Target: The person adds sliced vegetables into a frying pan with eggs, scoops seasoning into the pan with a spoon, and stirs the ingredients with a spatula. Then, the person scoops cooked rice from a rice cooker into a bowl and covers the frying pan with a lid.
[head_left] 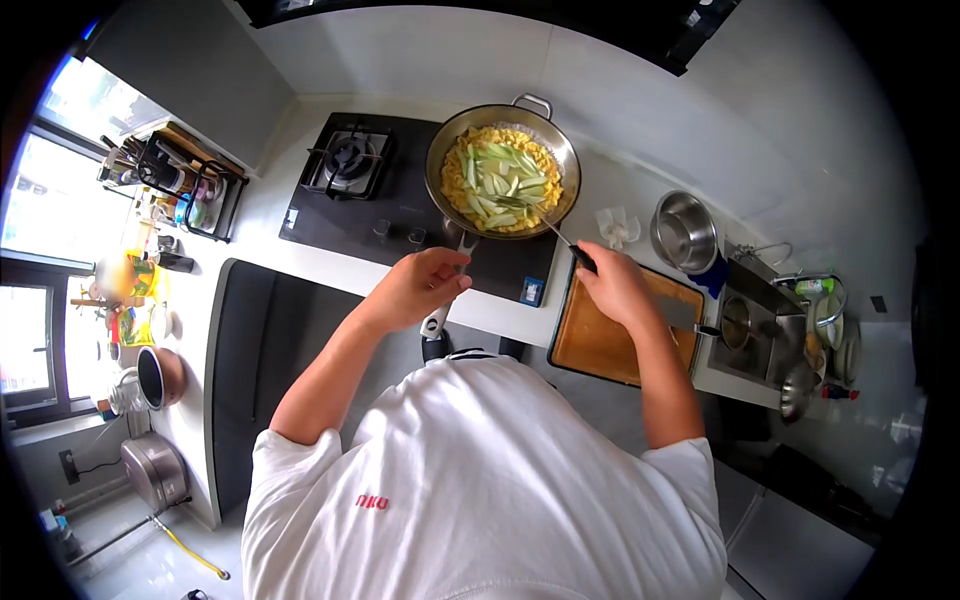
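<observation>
Here, seen from the head camera, a round metal pan (503, 168) with shiny walls stands on the right burner of a flat black stove (400, 200), set into a smooth white worktop (620, 190). The pan holds yellow pieces of food with pale green strips (505, 185) lying on top, in the middle. The left hand (420, 285) is clenched around the long pan handle (445, 290), which points toward the person. The right hand (615, 285) is grasping the dark handle of a thin metal spatula (545, 225), whose tip lies among the food in the pan. Under the right hand is a rectangular wooden cutting board (600, 345), orange-brown. Just beside it stands a deep steel bowl (685, 235); I cannot tell what is in it. A steel sink (760, 335) is further right.
</observation>
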`<state>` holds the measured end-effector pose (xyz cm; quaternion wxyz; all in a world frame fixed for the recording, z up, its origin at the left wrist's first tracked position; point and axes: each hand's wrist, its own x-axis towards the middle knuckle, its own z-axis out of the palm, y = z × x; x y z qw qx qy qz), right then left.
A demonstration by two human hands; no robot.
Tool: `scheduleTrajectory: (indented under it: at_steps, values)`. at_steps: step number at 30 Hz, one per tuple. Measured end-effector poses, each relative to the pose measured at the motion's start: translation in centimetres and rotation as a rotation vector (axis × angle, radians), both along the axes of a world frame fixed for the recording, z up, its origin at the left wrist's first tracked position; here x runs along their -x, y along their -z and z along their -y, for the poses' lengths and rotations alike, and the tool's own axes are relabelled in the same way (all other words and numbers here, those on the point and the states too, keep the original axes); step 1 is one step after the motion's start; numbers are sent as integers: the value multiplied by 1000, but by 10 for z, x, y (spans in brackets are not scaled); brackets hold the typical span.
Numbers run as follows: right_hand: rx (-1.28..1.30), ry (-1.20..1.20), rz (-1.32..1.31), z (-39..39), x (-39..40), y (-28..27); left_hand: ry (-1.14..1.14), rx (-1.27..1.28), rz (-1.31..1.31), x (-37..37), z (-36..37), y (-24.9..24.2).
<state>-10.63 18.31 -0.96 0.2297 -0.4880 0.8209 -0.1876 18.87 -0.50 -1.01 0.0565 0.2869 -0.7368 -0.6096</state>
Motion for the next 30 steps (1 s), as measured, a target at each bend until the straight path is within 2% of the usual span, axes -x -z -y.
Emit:
scheduleTrajectory:
  at_steps: [5, 10, 14, 17, 20, 23, 26, 30]
  values:
    - [61, 10, -61, 26, 3, 26, 13, -21, 16, 5, -4, -6]
    - [71, 22, 53, -2, 13, -21, -39, 16, 15, -2, -3, -5]
    - [25, -74, 154, -11, 24, -18, -58, 6, 21, -2, -6, 3]
    - [37, -62, 77, 1, 25, 12, -55, 2, 38, 1, -9, 2]
    - [31, -48, 43, -2, 14, -5, -68, 62, 56, 5, -10, -8]
    - [26, -35, 140, -9, 8, -19, -88, 80, 53, 12, -8, -6]
    - [33, -52, 110, -7, 14, 11, -89, 49, 17, 22, -10, -2]
    - [71, 1, 30, -4, 17, 3, -86, 55, 21, 29, -14, -7]
